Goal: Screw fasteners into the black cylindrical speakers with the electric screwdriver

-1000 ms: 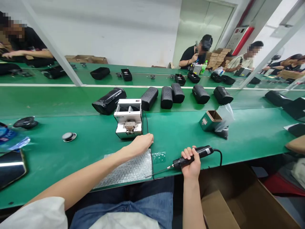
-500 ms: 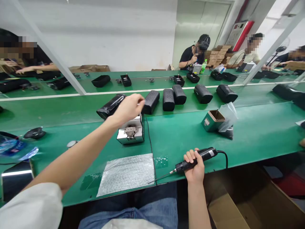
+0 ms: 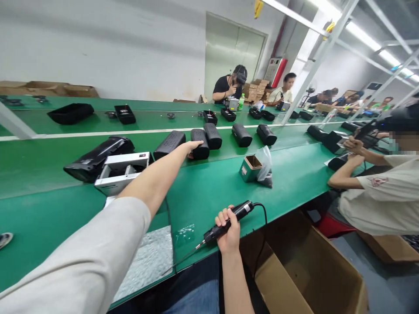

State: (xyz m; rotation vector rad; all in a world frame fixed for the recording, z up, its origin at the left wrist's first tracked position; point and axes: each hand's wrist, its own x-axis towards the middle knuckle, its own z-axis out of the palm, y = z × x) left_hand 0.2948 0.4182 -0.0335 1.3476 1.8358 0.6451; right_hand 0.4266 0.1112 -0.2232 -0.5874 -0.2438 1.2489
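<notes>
My left hand (image 3: pixel 190 147) is stretched far out over the green table (image 3: pixel 294 174), its fingers flat on the near end of a black speaker (image 3: pixel 200 144) in a row of several. A second black speaker (image 3: pixel 169 144) lies just left of it. My right hand (image 3: pixel 228 233) rests at the table's front edge, wrapped round a black electric screwdriver (image 3: pixel 225 223) whose thin bit points left. A white screw feeder box (image 3: pixel 120 171) sits under my left forearm.
A small green tin (image 3: pixel 249 168) with a plastic bag stands mid-table. A bubble-wrap sheet (image 3: pixel 147 261) lies at the front edge. An open cardboard box (image 3: pixel 307 266) stands on the floor to my right. A seated person's arm (image 3: pixel 343 174) leans on the table there.
My left hand has gone from the table near the bubble wrap, up past the feeder box, out to the speaker row. The view has swung right. My right hand keeps the screwdriver.
</notes>
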